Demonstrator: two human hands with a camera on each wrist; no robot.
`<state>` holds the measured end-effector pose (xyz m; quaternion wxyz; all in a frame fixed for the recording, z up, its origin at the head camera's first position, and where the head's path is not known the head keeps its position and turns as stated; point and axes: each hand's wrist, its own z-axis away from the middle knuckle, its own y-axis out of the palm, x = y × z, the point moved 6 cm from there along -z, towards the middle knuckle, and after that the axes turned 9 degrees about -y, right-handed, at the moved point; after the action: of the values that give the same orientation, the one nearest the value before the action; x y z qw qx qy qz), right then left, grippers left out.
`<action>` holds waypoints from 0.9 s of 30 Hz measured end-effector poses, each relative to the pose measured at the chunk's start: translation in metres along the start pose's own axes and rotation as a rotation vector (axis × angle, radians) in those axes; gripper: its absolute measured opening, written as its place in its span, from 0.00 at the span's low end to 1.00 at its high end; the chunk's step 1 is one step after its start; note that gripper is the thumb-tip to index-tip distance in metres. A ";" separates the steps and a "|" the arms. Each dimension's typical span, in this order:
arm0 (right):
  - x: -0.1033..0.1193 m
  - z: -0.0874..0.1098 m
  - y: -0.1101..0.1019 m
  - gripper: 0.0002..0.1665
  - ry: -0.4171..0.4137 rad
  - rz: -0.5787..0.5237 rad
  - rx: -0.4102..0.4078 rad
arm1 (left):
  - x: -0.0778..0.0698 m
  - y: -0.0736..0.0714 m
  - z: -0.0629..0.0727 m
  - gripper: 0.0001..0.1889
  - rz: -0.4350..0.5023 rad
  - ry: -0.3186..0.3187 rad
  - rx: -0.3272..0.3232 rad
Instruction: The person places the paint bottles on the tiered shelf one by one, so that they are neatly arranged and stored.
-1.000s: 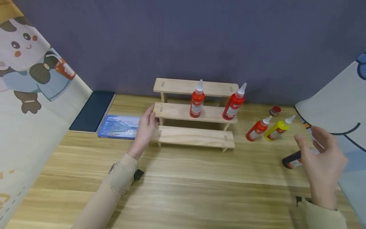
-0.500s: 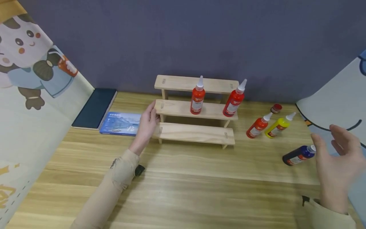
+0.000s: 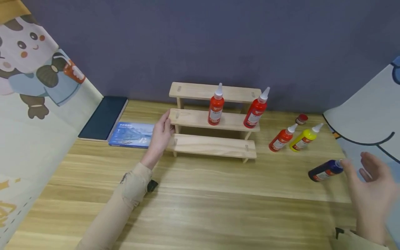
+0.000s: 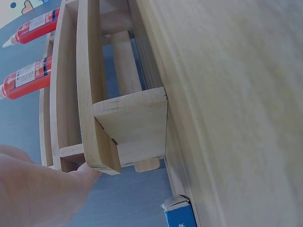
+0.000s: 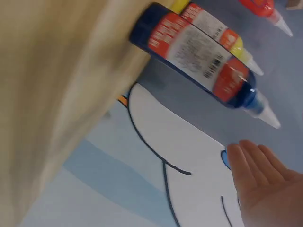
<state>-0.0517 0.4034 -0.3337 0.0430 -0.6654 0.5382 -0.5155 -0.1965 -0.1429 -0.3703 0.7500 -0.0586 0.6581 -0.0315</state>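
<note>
At the left end of a three-step wooden display rack (image 3: 212, 145), my left hand (image 3: 159, 137) grips the frame around its middle step. The left wrist view shows the thumb against the rack's end; the other fingers are mostly hidden. Two red paint bottles with white nozzles, one near the centre (image 3: 215, 110) and one at the right end (image 3: 255, 113), stand on the middle step. My right hand (image 3: 373, 194) hovers at the far right, fingers apart and holding nothing. Beside it stands a dark blue paint bottle (image 5: 194, 56); the right wrist view shows a gap between its nozzle and the fingertips.
Right of the rack stand another red bottle (image 3: 281, 139) and a yellow bottle (image 3: 304, 139), with a small red-lidded jar (image 3: 301, 119) behind. A blue box (image 3: 132, 134) and a dark notebook (image 3: 103, 118) lie to the left. A dark partition (image 3: 200, 41) rises behind.
My right hand has moved right and slightly down, uncovering more of the blue bottle. The left hand keeps its place on the rack. The head view has shifted slightly.
</note>
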 end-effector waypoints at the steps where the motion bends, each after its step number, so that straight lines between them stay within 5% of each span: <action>1: -0.004 0.001 0.002 0.35 0.012 0.001 0.014 | 0.001 0.000 0.000 0.28 -0.009 -0.004 0.000; 18: -0.027 0.005 0.030 0.35 0.073 0.098 0.245 | 0.000 0.000 0.000 0.28 0.009 0.013 -0.004; 27: -0.028 0.005 0.030 0.31 0.053 0.119 0.268 | -0.001 0.000 0.000 0.28 0.004 0.008 -0.005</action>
<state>-0.0654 0.4094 -0.3720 0.1475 -0.6068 0.5041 -0.5966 -0.1965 -0.1429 -0.3696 0.7472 -0.0590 0.6613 -0.0285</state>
